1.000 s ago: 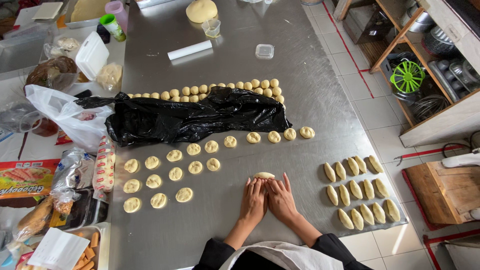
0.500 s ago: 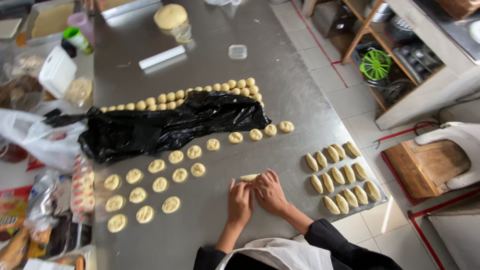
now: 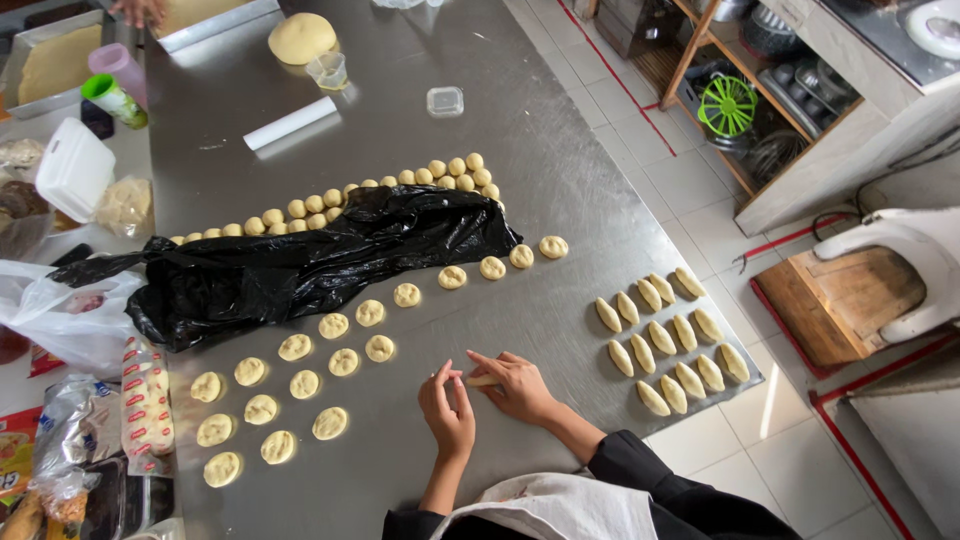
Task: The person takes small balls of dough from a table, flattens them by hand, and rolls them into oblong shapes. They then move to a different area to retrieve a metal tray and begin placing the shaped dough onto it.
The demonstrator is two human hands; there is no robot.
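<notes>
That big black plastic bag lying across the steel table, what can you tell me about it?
The black plastic bag is thin, glossy and crumpled, spread flat in a long slanting strip across the steel table. It looks empty or nearly so. Its left end hangs past the table's edge near a white bag. A row of dough balls runs along its far side, flattened dough rounds along its near side. No hand touches it.

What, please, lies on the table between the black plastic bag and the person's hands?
In the head view, flattened dough rounds lie on the steel table between the black plastic bag and the hands, left, right.
</notes>
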